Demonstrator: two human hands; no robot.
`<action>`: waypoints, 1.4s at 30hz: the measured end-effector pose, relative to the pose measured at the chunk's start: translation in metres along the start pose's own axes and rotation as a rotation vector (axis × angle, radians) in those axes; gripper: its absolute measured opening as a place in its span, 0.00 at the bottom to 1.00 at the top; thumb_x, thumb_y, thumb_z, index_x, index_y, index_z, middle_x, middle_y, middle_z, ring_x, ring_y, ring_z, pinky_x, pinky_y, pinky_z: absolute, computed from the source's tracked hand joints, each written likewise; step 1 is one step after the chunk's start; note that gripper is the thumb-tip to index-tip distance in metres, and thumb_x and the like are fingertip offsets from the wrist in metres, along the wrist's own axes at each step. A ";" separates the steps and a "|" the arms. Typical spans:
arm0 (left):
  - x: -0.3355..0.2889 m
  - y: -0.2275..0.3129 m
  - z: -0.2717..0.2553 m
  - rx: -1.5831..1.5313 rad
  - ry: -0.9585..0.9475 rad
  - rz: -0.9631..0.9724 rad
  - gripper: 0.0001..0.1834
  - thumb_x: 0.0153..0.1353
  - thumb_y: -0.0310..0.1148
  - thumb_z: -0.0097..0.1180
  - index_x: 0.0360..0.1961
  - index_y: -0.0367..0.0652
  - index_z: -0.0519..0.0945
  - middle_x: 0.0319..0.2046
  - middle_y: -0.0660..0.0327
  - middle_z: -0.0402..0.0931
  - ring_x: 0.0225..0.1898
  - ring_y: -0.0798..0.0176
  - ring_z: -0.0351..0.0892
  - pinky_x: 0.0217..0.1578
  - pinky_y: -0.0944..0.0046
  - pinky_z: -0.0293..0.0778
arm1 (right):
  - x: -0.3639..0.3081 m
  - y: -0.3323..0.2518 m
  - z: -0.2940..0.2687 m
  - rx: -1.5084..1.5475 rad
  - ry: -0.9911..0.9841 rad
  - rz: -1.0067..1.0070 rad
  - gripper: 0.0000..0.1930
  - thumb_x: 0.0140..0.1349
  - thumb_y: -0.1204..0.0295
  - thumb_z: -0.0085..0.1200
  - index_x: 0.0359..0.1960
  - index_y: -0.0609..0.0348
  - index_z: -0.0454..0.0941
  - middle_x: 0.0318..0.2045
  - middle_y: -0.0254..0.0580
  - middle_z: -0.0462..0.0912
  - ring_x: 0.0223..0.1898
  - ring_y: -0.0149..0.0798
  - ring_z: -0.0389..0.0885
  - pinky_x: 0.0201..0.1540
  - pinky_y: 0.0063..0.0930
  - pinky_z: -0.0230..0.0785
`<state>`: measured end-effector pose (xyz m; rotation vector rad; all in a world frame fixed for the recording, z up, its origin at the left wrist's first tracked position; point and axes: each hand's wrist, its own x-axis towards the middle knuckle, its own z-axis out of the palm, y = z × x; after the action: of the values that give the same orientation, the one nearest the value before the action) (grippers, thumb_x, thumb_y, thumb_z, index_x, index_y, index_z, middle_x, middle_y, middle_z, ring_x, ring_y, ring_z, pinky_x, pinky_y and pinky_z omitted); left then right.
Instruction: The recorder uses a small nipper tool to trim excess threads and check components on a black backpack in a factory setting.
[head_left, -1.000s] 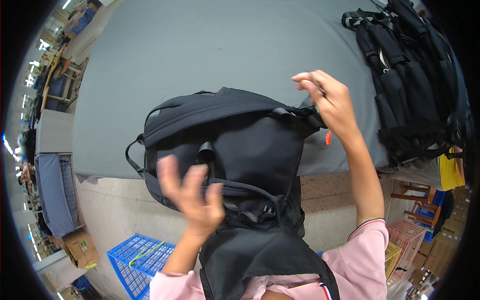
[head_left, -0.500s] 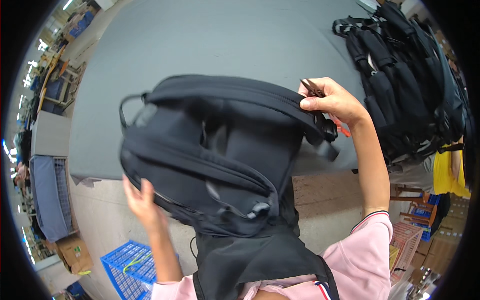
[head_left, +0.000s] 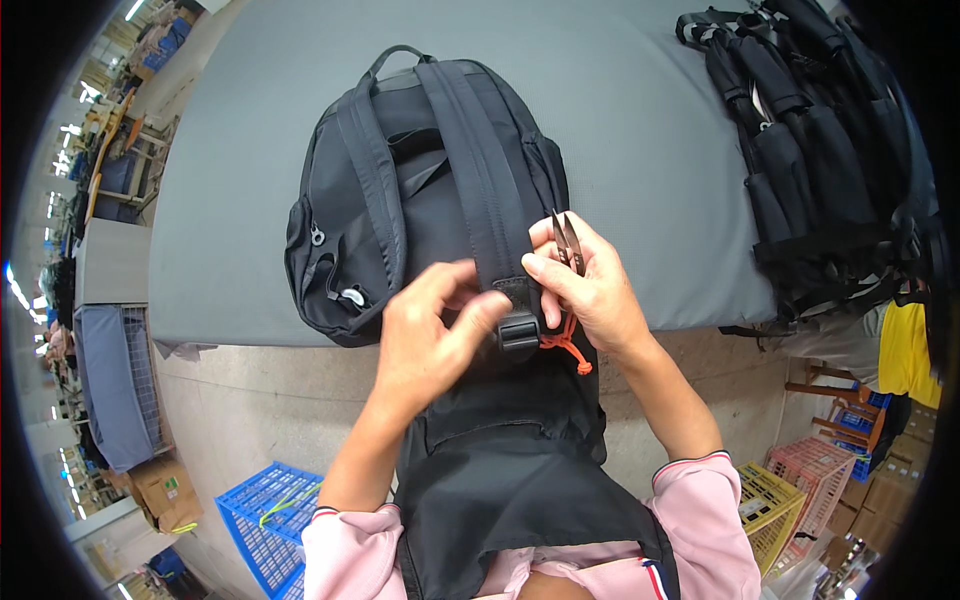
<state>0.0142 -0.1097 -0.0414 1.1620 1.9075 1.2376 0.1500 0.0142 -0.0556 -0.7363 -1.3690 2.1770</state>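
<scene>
A black backpack (head_left: pixel 330 210) lies on the grey table with its shoulder straps facing up and its top handle pointing away from me. At the lower end of the right-hand shoulder strap (head_left: pixel 468 150) is a black plastic buckle (head_left: pixel 518 332). My left hand (head_left: pixel 425 325) is closed on this strap just above the buckle, thumb on top and fingertips partly hidden at its edge. My right hand (head_left: pixel 595 285) is closed around dark thread snips (head_left: pixel 567 240), blades pointing away from me, beside the strap. A knotted orange cord (head_left: pixel 570 348) hangs below that hand.
The grey-covered table (head_left: pixel 250 150) has its near edge just past my apron (head_left: pixel 530 480). Several black backpacks (head_left: pixel 810 150) are piled at the right. Blue (head_left: pixel 265 510) and yellow (head_left: pixel 770 510) plastic crates stand on the floor on either side of me.
The backpack has turned from lying sideways to top-away and settled farther onto the table. My left hand has moved from its lower side to the strap; my right hand has come inward with the snips.
</scene>
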 end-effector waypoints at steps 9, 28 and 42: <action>0.012 -0.010 0.004 0.262 0.092 0.658 0.23 0.42 0.41 0.70 0.34 0.34 0.80 0.63 0.45 0.61 0.68 0.44 0.50 0.63 0.50 0.53 | -0.007 0.003 0.008 -0.228 0.110 -0.176 0.11 0.64 0.74 0.52 0.46 0.62 0.67 0.22 0.31 0.75 0.22 0.20 0.69 0.26 0.16 0.62; 0.008 -0.028 0.011 -0.017 -0.080 0.397 0.18 0.43 0.35 0.66 0.33 0.37 0.75 0.53 0.55 0.69 0.54 0.51 0.60 0.56 0.54 0.55 | -0.015 -0.012 0.002 -0.864 0.054 -0.492 0.07 0.50 0.80 0.57 0.29 0.62 0.72 0.26 0.42 0.72 0.24 0.45 0.74 0.25 0.35 0.65; 0.005 -0.036 0.013 -0.004 -0.099 0.387 0.17 0.40 0.32 0.65 0.31 0.38 0.74 0.52 0.55 0.70 0.54 0.50 0.60 0.57 0.53 0.55 | -0.035 -0.005 -0.009 -0.227 0.142 -0.175 0.07 0.57 0.74 0.58 0.32 0.61 0.72 0.24 0.28 0.71 0.21 0.18 0.65 0.23 0.13 0.58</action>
<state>0.0095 -0.1064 -0.0799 1.6129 1.6548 1.3483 0.1821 0.0000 -0.0477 -0.8035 -1.5591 1.8203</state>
